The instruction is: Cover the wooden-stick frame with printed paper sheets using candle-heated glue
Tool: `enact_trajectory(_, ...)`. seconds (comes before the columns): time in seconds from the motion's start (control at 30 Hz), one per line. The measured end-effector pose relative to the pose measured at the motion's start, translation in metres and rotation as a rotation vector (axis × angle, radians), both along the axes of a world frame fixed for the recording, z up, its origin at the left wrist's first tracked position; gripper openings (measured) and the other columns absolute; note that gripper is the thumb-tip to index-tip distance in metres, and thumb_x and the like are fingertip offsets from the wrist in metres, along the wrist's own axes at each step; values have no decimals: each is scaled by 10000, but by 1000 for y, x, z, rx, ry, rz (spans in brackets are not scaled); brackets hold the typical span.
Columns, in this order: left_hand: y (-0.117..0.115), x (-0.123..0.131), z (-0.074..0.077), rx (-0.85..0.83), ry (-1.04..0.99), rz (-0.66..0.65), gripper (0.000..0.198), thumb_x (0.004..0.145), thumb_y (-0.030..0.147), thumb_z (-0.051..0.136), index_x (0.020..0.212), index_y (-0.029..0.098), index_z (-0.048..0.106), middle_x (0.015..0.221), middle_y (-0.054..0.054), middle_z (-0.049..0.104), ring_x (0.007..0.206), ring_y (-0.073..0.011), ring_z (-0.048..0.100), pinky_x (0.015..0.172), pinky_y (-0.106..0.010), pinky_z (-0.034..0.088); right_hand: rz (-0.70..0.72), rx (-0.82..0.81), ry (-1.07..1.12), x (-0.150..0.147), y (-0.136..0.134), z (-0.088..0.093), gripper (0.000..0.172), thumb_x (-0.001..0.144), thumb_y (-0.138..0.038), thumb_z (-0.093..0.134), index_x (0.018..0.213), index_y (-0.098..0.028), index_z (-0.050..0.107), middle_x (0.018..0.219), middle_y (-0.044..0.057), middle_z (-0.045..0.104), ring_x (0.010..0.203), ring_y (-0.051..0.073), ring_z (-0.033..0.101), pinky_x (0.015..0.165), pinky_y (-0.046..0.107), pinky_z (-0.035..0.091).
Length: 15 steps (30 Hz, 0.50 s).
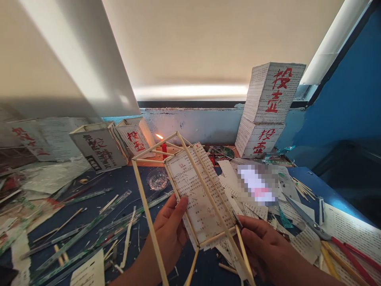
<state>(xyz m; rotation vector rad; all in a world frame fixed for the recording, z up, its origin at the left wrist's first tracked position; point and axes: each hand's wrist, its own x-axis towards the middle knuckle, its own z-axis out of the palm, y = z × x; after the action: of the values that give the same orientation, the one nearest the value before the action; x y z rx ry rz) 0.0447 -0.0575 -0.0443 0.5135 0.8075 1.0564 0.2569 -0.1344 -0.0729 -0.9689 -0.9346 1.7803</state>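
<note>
A frame of thin wooden sticks (145, 206) is held up in the middle, tilted, with printed paper (190, 182) across part of it. My left hand (170, 224) is closed on the frame's papered side, thumb on the front of the sheet. At the lower right corner of the paper, my right hand (264, 242) is pinched closed. A small dark tip shows between its thumb and finger; what it belongs to is hidden. Behind the frame burns a red candle (164, 151). Left of the frame lies a round clear dish (157, 178).
Paper-covered boxes with red characters stand at the back: a stacked pair (264, 99) on the right, several on the left, including a grey one (102, 147). Red-handled scissors (315, 228), yellow handles (329, 258), plastic strips (86, 230), sticks (302, 188) and paper scraps litter the blue table.
</note>
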Motion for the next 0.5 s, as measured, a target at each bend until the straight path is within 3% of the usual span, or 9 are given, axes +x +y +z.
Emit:
enact_trajectory(0.3, 1, -1, 2, -79, 60, 43, 658, 858, 228, 761, 1453, 292, 487, 1241, -61, 736, 1056, -256, 733, 791, -277, 656, -2, 19, 83, -4, 0, 2, 369, 922, -511, 650, 974, -148, 691, 563, -57, 435, 479, 45, 332, 437, 141, 262)
enact_trajectory(0.5, 0, -1, 5, -51, 59, 19, 544, 840, 250, 779, 1352, 250, 592, 1133, -82, 774, 1013, -283, 746, 797, -325, 658, -5, 9, 73, -2, -2, -6, 347, 916, -498, 665, 972, -156, 680, 582, -55, 448, 487, 43, 331, 454, 150, 266)
